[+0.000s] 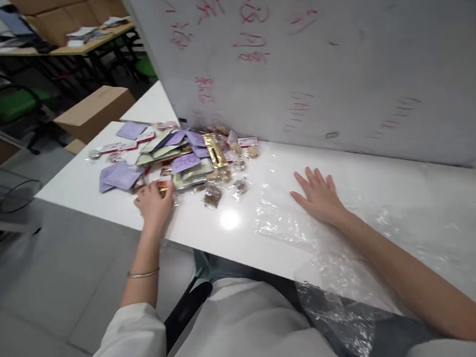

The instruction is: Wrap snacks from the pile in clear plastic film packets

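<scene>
Curls the left hand over the near side of the packet pile, left of centre in the frame, beside a small orange-brown packet; covers part of that packet and its own fingertips, so cannot tell whether gripping it or only touching. Spreads the right hand wide and palm down, right of centre, over clear plastic. Cannot trace the plastic's outline toward the right edge, through glare and blur; hangs in creases past the table at lower right of centre. Mixes purple sachets, pale green ones, a gold one and brown wrapped pieces within the pile, overlapping and burying many from sight. Too small to read on the red-and-white packets. Shows faint, partly rubbed red writing on the whiteboard, cut off at the frame's top. At upper left, blurs beyond a carton into dim chairs.
</scene>
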`<act>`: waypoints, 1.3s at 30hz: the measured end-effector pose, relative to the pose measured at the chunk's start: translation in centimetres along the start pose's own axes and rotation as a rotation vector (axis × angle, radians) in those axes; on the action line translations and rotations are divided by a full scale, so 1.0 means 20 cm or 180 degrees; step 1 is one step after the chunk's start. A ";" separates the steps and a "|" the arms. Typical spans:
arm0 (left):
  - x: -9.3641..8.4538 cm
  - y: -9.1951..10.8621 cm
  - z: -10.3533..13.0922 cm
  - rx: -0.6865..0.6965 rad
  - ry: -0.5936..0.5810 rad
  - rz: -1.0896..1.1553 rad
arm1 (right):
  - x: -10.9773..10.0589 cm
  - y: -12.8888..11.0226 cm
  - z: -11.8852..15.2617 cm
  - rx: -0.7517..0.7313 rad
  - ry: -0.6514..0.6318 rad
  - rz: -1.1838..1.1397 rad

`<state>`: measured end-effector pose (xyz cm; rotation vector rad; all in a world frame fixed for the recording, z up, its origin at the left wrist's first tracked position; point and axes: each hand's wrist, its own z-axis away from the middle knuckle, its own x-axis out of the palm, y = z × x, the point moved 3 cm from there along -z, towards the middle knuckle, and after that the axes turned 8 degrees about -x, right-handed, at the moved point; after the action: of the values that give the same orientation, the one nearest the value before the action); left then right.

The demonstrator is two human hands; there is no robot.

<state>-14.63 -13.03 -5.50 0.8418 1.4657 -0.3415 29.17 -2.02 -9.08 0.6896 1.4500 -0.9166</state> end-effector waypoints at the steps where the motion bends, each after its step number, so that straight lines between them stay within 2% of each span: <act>1: 0.00 0.03 0.04 -0.0002 -0.0021 0.0107 | 0.01 0.00 0.00 -0.0007 0.0011 0.0043; 4: -0.01 0.07 0.14 0.0169 -0.0177 0.0405 | 0.03 0.01 0.00 -0.0025 0.0062 0.0134; 6: -0.08 0.03 0.11 0.0288 0.0049 0.0343 | 0.05 0.02 0.00 -0.0023 0.0101 0.0189; 8: -0.19 -0.07 -0.02 0.0226 0.0586 0.0217 | 0.06 0.03 0.01 -0.0031 0.0146 0.0237; 9: -0.24 -0.14 -0.12 0.0166 0.0821 0.0204 | 0.07 0.04 0.01 -0.0035 0.0182 0.0254; 10: -0.28 -0.21 -0.24 0.0139 0.0901 0.0228 | 0.08 0.04 0.01 -0.0049 0.0217 0.0260; 12: -0.30 -0.35 -0.48 0.0090 0.0551 0.0215 | 0.08 0.05 0.01 -0.0094 0.0277 0.0250; 13: -0.27 -0.42 -0.58 -0.0029 0.0181 0.0188 | 0.08 0.05 0.01 -0.0118 0.0301 0.0241; 14: -0.24 -0.46 -0.65 -0.0065 0.0017 0.0181 | 0.08 0.05 0.01 -0.0136 0.0322 0.0235; 16: -0.17 -0.49 -0.71 -0.0054 -0.0208 0.0130 | 0.08 0.05 0.01 -0.0153 0.0355 0.0246; 18: -0.09 -0.46 -0.66 -0.0006 -0.0223 0.0031 | 0.08 0.05 0.01 -0.0144 0.0376 0.0279; 22: 0.01 -0.31 -0.44 -0.0278 -0.0108 -0.0133 | 0.08 0.04 0.01 -0.0109 0.0361 0.0302; 26: 0.03 -0.15 -0.28 -0.0589 -0.0166 -0.0069 | 0.08 0.04 0.01 -0.0072 0.0364 0.0293; 32: 0.03 0.03 -0.12 -0.0868 -0.0260 -0.0032 | 0.05 0.01 0.00 0.0029 0.0296 0.0237; 39: 0.09 0.31 0.07 -0.0594 -0.0225 -0.0001 | 0.02 -0.01 -0.01 0.0093 0.0171 0.0239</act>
<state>-9.28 -9.26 -5.64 0.6733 1.4080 -0.2282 28.96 -2.02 -9.46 0.7903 1.4508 -0.8683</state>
